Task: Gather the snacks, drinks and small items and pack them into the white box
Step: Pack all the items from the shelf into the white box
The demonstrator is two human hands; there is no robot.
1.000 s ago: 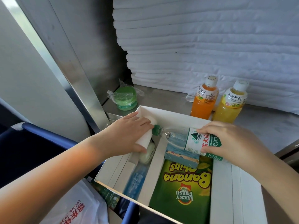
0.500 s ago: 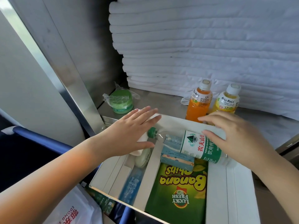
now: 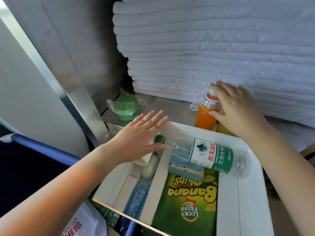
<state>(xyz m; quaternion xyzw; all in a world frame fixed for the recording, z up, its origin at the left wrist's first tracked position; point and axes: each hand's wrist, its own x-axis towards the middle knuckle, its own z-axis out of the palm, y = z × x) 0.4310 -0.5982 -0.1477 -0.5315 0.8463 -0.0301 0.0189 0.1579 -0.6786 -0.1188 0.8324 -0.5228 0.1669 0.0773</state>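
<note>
While my right hand is hovering spread against the orange drink bottle standing on the steel counter just past the white box's far edge, my left hand is hanging flat, fingers straight, over the box's far left corner. Inside, a water bottle is lying across the banana chips bag; stacked linens are walling the counter's back edge.

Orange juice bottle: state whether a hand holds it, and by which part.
Nothing is held. The right hand is spread open at the orange juice bottle, thumb by its label, no grip closed. The left hand is open too.
</note>
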